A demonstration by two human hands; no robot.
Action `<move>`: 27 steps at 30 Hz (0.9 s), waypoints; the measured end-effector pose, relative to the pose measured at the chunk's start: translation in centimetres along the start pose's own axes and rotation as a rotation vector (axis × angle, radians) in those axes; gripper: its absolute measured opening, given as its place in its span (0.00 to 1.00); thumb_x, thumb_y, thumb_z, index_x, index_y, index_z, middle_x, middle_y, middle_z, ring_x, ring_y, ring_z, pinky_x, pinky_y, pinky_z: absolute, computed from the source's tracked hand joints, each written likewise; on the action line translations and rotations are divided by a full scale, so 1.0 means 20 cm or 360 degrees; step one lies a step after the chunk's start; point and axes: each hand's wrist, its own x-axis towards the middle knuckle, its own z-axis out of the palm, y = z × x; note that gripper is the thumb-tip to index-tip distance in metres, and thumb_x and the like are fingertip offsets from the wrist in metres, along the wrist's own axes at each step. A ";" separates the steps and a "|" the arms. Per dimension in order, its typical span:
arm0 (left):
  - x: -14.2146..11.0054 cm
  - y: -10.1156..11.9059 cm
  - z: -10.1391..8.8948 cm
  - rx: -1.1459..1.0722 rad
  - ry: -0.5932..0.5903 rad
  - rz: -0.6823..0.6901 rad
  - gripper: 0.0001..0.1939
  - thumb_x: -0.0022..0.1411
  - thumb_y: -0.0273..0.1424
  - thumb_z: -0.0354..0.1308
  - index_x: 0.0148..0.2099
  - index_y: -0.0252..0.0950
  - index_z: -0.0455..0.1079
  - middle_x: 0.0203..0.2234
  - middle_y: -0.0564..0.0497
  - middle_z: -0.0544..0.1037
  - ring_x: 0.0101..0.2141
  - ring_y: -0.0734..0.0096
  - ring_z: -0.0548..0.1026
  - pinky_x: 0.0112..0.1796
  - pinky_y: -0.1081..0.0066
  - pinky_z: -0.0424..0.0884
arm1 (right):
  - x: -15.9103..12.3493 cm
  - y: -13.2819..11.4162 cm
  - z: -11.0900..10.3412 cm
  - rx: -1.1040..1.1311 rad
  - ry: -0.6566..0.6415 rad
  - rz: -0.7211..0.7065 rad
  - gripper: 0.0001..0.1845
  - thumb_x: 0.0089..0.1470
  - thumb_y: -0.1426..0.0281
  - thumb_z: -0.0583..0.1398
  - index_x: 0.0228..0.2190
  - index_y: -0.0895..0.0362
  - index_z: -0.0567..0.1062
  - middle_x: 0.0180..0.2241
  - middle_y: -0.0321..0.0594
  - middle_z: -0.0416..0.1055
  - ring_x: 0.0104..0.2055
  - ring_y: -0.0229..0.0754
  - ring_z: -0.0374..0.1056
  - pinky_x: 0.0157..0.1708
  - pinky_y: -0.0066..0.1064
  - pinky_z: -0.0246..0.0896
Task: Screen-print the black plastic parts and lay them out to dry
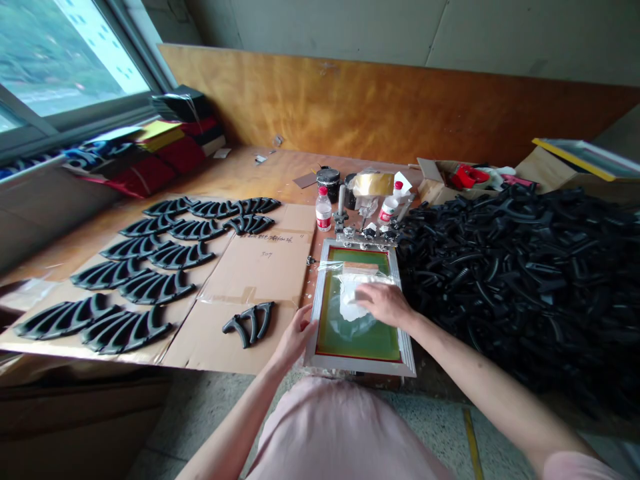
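Note:
My right hand (383, 303) lies on a crumpled white cloth (353, 297), which rests on the green mesh (357, 340) of an aluminium screen-printing frame (360, 364). Clear plastic film covers the upper part of the mesh. My left hand (295, 337) grips the frame's left rail, with its fingers curled over the edge. Just left of that hand, a small black curved plastic piece (250, 323) lies on flattened cardboard (255, 267). Rows of similar black pieces fill the cardboard further left.
A large heap of black curved parts (520, 280) lies right of the frame. Beyond the frame stand white-capped bottles (324, 209), a dark jar (328, 183) and metal clamps. A plywood board (390, 100) backs the wooden bench. Red and black folded material (160, 157) lies beneath the window.

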 end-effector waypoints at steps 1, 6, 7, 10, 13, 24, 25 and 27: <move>-0.02 0.05 -0.01 -0.0020 -0.0029 -0.0011 0.37 0.56 0.46 0.60 0.64 0.37 0.58 0.24 0.56 0.71 0.24 0.73 0.69 0.26 0.75 0.60 | 0.07 0.02 -0.05 0.0019 0.0070 0.0100 0.20 0.55 0.68 0.63 0.50 0.47 0.73 0.43 0.36 0.76 0.42 0.42 0.71 0.40 0.31 0.64; -0.10 0.34 -0.03 -0.0283 -0.0081 -0.0033 0.32 0.54 0.45 0.63 0.58 0.39 0.66 0.25 0.56 0.73 0.23 0.74 0.68 0.24 0.76 0.60 | 0.22 0.25 -0.33 0.0105 0.0448 0.0535 0.30 0.56 0.58 0.62 0.59 0.47 0.66 0.37 0.37 0.76 0.36 0.42 0.71 0.37 0.31 0.64; -0.10 0.41 -0.02 -0.0369 -0.0062 0.0011 0.27 0.54 0.46 0.63 0.53 0.39 0.69 0.27 0.55 0.74 0.24 0.74 0.69 0.25 0.75 0.62 | 0.20 0.32 -0.37 0.0161 0.0589 0.0629 0.27 0.59 0.57 0.59 0.58 0.51 0.68 0.34 0.38 0.76 0.34 0.42 0.71 0.36 0.31 0.63; -0.05 0.64 0.01 -0.0576 0.0008 0.0357 0.20 0.58 0.48 0.59 0.43 0.37 0.72 0.33 0.52 0.75 0.29 0.72 0.73 0.28 0.74 0.68 | 0.06 0.50 -0.37 0.0244 0.0835 0.1005 0.22 0.63 0.58 0.51 0.47 0.59 0.75 0.30 0.41 0.75 0.33 0.44 0.70 0.36 0.32 0.62; 0.04 0.88 0.04 -0.0686 -0.0101 0.0622 0.23 0.63 0.50 0.52 0.50 0.38 0.68 0.39 0.48 0.77 0.37 0.68 0.76 0.36 0.70 0.72 | -0.07 0.50 -0.17 0.0234 0.0435 0.1100 0.20 0.62 0.55 0.53 0.38 0.57 0.76 0.32 0.41 0.75 0.35 0.44 0.70 0.36 0.32 0.62; -0.13 0.37 0.31 -0.0619 -0.0440 -0.0494 0.28 0.59 0.51 0.57 0.52 0.35 0.68 0.45 0.38 0.79 0.40 0.57 0.79 0.32 0.65 0.75 | -0.07 -0.14 0.21 -0.0043 -0.0067 0.0724 0.09 0.64 0.66 0.54 0.40 0.59 0.69 0.36 0.48 0.74 0.41 0.47 0.70 0.38 0.34 0.61; -0.16 0.29 0.34 -0.0669 -0.0476 -0.0593 0.27 0.60 0.51 0.56 0.51 0.36 0.68 0.46 0.38 0.78 0.41 0.56 0.79 0.33 0.64 0.75 | -0.08 -0.22 0.21 -0.0022 -0.0015 0.0572 0.08 0.64 0.67 0.54 0.40 0.59 0.70 0.37 0.47 0.73 0.42 0.47 0.69 0.40 0.34 0.61; -0.19 0.17 0.33 -0.0835 -0.0362 -0.0644 0.21 0.63 0.48 0.54 0.46 0.36 0.69 0.43 0.40 0.80 0.40 0.59 0.79 0.34 0.64 0.76 | -0.10 -0.33 0.21 0.0035 0.0003 0.0136 0.06 0.63 0.69 0.55 0.38 0.57 0.71 0.38 0.44 0.73 0.44 0.46 0.67 0.43 0.35 0.60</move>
